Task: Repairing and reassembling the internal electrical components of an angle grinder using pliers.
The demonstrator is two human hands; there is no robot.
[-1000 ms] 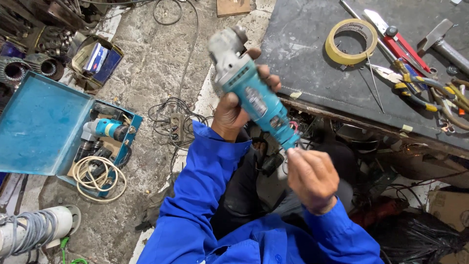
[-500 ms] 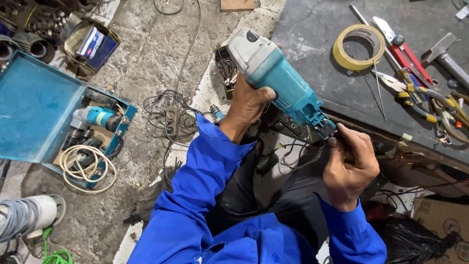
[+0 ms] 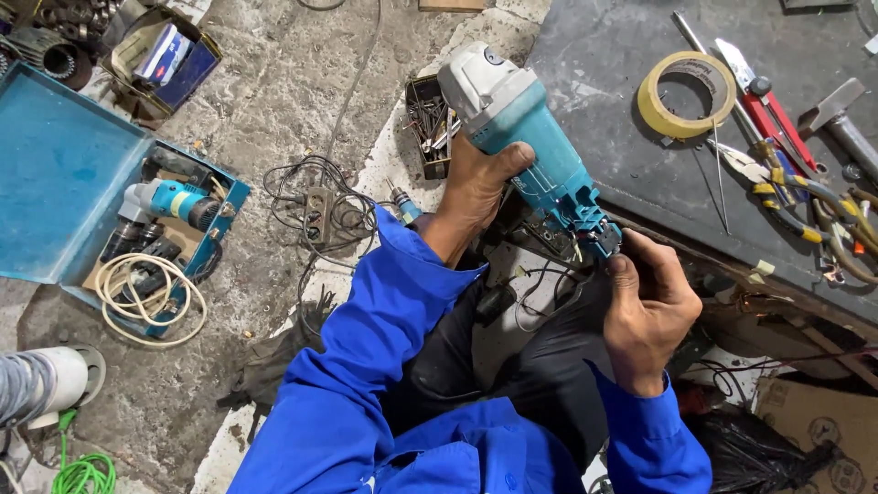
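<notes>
**A Teal Grinder Held in Two Hands**

Far to the left of the grip, an open blue tool case [image 3: 55,183] was seen on the concrete floor, with a drill [image 3: 169,203] and a coiled white cord [image 3: 146,291] inside it. Nearer to the grip, a tangle of wires [image 3: 315,203] was seen. The teal grinder [image 3: 526,151] was held up in the air, tilted, between the floor and the workbench. Its body was wrapped tightly by the left hand [image 3: 476,197]. Just below it, the open back end of the grinder was touched by the fingers of the right hand [image 3: 651,306], which were curled and pinched close. To the right of the grip, a roll of yellow tape [image 3: 686,93] and red pliers [image 3: 773,110] were seen on the dark workbench [image 3: 604,55].
</notes>
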